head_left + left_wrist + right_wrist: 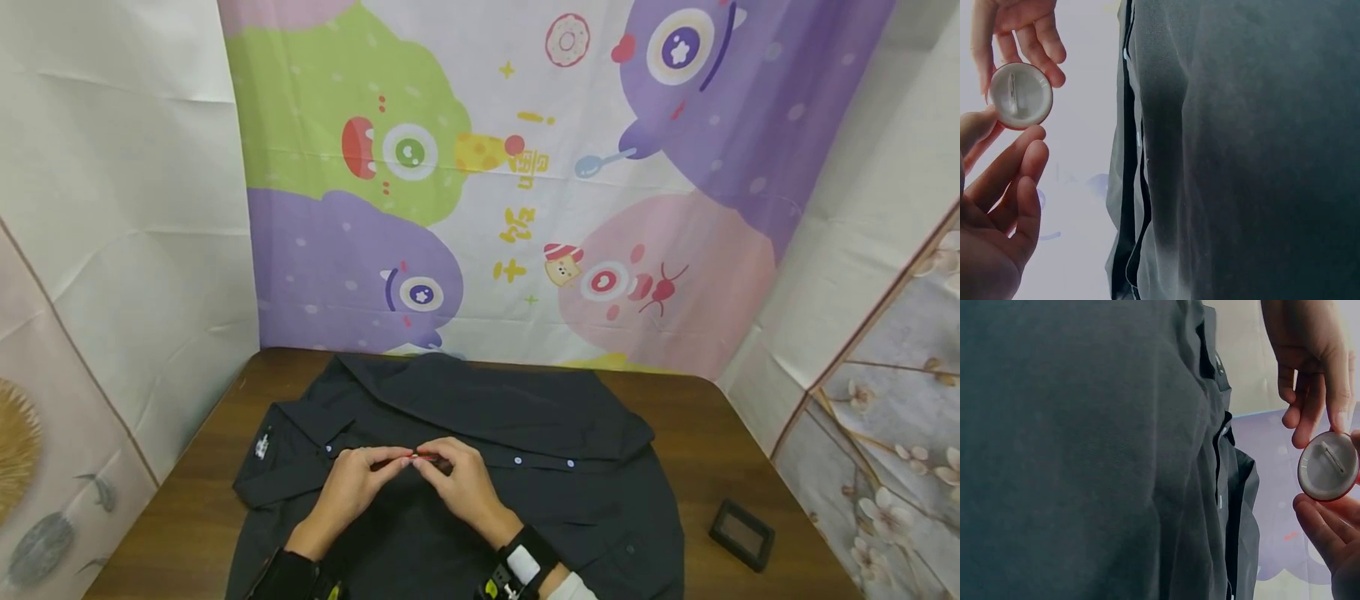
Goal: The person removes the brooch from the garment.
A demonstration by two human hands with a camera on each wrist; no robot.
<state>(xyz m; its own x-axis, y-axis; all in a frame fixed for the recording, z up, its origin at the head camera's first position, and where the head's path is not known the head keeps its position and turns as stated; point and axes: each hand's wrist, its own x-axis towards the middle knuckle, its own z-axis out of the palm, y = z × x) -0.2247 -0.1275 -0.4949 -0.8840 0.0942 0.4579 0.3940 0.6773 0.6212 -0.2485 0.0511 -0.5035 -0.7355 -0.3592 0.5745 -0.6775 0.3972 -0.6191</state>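
A round button badge [1032, 103] with a red rim and a silvery back is held between both hands above the dark shirt. Its pin bar shows on the back in both wrist views; whether the clasp is fastened I cannot tell. My left hand [351, 493] pinches one edge of the badge with thumb and fingers. From the opposite edge, my right hand [463, 487] pinches it too. Beneath the hands, the dark button-up shirt [570, 517] lies spread out, with pale buttons along its placket. The badge's front is hidden in the wrist views.
The shirt covers much of a brown wooden table [720, 442]. A small black rectangular frame [742, 535] lies to the right of the shirt. Behind the table hangs a cartoon-printed cloth [510, 325], with pale cloth walls at both sides.
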